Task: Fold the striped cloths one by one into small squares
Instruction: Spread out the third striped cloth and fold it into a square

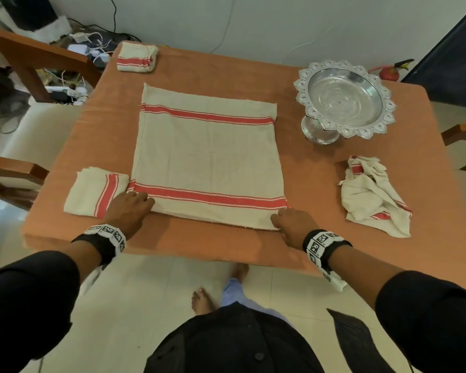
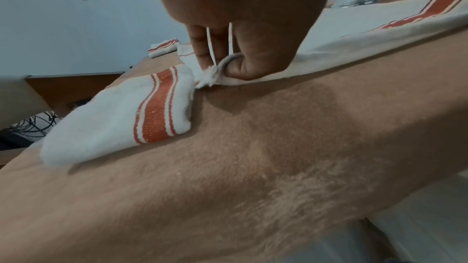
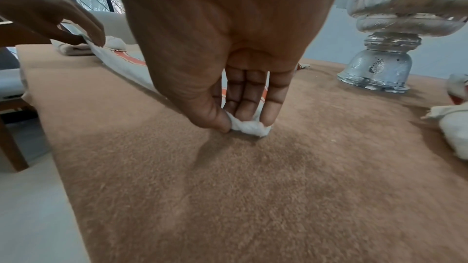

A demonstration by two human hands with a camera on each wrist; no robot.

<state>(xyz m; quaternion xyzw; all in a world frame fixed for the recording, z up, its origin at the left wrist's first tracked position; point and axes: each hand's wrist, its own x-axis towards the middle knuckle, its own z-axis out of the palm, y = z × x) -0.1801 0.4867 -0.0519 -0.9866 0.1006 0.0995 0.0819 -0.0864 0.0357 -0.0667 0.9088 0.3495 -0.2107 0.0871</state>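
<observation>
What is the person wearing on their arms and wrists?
Both arms have dark, nearly black sleeves pushed back from the wrists. The left hand and right hand are bare. Each wrist wears a black band carrying white squares printed with black blocky code patterns.

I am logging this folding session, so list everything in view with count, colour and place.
Spread cloth: one, cream with red stripes, flat at the table's middle.
Folded cloths: two, cream with red stripes; one at the far left corner, one at the near left beside the spread cloth.
Crumpled cloth: one, cream with red stripes, right side of the table.
Pedestal tray: one, silver, far right of the table.
Table cover: one, orange-brown, over the whole table.
Chairs: wooden, brown, around the table.
Cables: a tangle on the floor, far left.
Left hand: pinches the spread cloth's near left corner.
Right hand: pinches its near right corner.
</observation>
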